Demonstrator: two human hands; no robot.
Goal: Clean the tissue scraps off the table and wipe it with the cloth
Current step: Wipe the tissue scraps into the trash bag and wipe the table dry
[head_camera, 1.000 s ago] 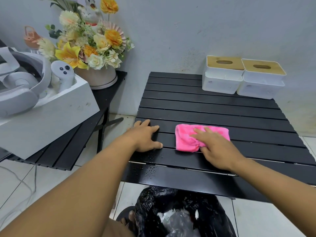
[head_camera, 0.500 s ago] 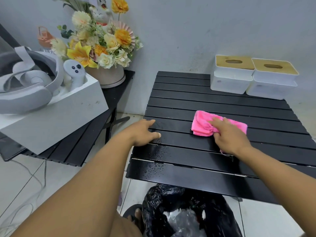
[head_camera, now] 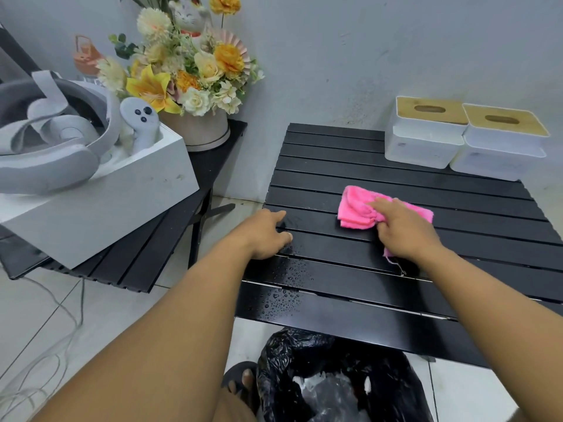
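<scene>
No legible text, labels, brands, numbers or signs anywhere.

Beyond the right hand and the pink cloth in its grip, open slats of the table as far as two tissue boxes. Left of it, free surface up to the left hand at the table's edge. Nearer than both hands, wet slats, then a black bin bag below the rim, perhaps touching it. Left of the left hand, a gap, then a white box.

Grey plaster wall above pale tiled floor, black side table.
</scene>
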